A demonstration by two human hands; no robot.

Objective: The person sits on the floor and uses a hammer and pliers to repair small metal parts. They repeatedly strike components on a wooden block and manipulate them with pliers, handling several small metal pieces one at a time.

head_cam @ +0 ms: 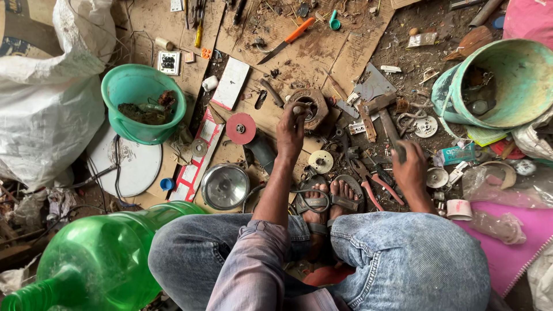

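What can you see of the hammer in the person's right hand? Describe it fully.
The hammer has a worn wooden handle and a dull grey metal head. It lies slanted over the cluttered ground, head away from the person, near a grey metal sheet. The right hand wraps the handle's near end; pliers with red handles lie beside it.

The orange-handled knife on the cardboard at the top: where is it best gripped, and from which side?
Probably by the orange handle of the knife, coming from the upper right. The handle end points up and right and lies bare on the cardboard, while the dark blade points down-left.
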